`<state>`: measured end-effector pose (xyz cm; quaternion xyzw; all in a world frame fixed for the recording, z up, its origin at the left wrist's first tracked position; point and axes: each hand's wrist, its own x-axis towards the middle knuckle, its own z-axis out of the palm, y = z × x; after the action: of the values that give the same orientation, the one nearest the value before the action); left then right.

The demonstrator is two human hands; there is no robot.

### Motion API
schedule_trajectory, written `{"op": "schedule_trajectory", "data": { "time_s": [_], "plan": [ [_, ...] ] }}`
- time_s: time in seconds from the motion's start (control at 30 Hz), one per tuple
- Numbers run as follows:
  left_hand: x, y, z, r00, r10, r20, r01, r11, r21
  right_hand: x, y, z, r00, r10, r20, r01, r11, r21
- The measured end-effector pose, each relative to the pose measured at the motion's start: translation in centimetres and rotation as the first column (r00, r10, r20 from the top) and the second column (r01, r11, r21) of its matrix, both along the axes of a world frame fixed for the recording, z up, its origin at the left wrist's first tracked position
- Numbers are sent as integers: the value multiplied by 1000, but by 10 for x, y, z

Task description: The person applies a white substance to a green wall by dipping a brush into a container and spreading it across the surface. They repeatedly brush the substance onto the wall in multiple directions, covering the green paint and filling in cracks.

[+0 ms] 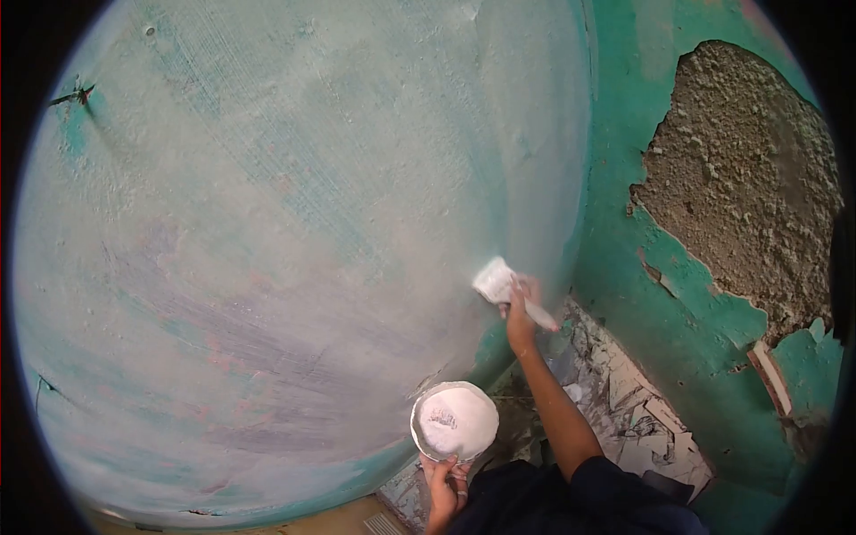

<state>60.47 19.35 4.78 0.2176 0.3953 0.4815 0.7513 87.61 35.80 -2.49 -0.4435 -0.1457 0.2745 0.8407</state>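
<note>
My right hand [519, 308] is closed round a paintbrush [496, 280] with white-coated bristles, which lies against the wall [357, 205] near its right-hand corner. The brush's pale handle sticks out below my fingers. Lower down, my left hand [445, 481] grips a round tub of white paint [456, 419] from underneath, at the near rim. White paint lines the inside of the tub, with a greyish patch showing in the middle. The wall carries a thin whitish coat over teal, with streaks of purple and pink.
On the right, a green wall [624, 250] has a large patch of bare rough plaster [740, 160] with flaking edges. Broken white pieces of debris [655, 428] lie on the floor in the corner. A wire [78, 94] pokes from the painted wall at upper left.
</note>
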Motion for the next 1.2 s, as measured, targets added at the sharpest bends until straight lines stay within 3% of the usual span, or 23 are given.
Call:
{"op": "schedule_trajectory", "data": {
  "time_s": [0.1, 0.17, 0.23, 0.3, 0.37, 0.43, 0.47, 0.53, 0.63, 0.67, 0.73, 0.8, 0.9, 0.97, 1.0, 1.07, 1.13, 1.2],
  "plan": [
    [-13, 4, -1, 998, -38, -49, 37, 999, -11, -3, -6, -36, 999, -20, -39, 16, 996, -86],
    [-21, 8, 0, 996, -69, -52, 69, 998, -6, 5, -8, -17, 997, -42, 71, 58, 969, -239],
    [-26, 11, 0, 994, -102, -48, 102, 995, -6, 6, -7, 50, 974, -74, 213, 146, 926, -348],
    [-30, 16, 0, 993, -111, -37, 111, 994, 1, 2, -15, 146, 853, -92, 513, 313, 878, -362],
    [-39, 20, -4, 991, -131, -29, 131, 991, -7, 8, -6, 200, 903, -91, 419, 202, 952, -230],
    [-45, 23, -4, 989, -148, -20, 148, 989, -12, 13, -1, 238, 925, -84, 371, 69, 996, 53],
    [-49, 25, -4, 985, -169, -38, 168, 986, -16, 14, 1, 245, 924, -89, 372, 76, 996, 49],
    [-56, 28, -5, 979, -195, -57, 194, 981, -27, 11, 3, 249, 913, -120, 390, 3, 958, 288],
    [-66, 34, -6, 977, -210, -17, 210, 977, -20, -4, -1, 181, 937, -69, 343, 8, 984, 176],
    [-71, 35, -6, 975, -222, -22, 222, 975, -10, -13, -2, 150, 964, -77, 255, 41, 989, 143],
    [-79, 40, -7, 971, -239, -30, 239, 971, 1, -27, 4, 52, 979, -137, 150, 131, 990, 50],
    [-89, 43, -8, 967, -251, -35, 251, 968, -13, -46, -5, -8, 986, -166, 32, 167, 985, -45],
    [-98, 47, -8, 939, -312, -145, 313, 949, -17, -51, -12, -57, 979, -181, 94, 193, 973, -127],
    [-107, 50, -10, 933, -332, -140, 334, 942, -9, -51, -15, -46, 983, -135, 126, 169, 933, -317],
    [-110, 52, -12, 928, -348, -130, 350, 937, -7, -48, -13, -40, 981, -144, 128, 178, 933, -313],
    [-114, 53, -8, 925, -356, -132, 359, 933, -4, -49, -13, 32, 793, -201, 575, 487, 776, -401],
    [-118, 53, -4, 924, -359, -132, 362, 932, -1, -47, -13, 107, 690, -238, 683, 569, 762, -310],
    [-120, 55, -1, 917, -379, -127, 382, 924, 3, -43, -5, 164, 768, -305, 563, 464, 871, -162]
  ]
}}
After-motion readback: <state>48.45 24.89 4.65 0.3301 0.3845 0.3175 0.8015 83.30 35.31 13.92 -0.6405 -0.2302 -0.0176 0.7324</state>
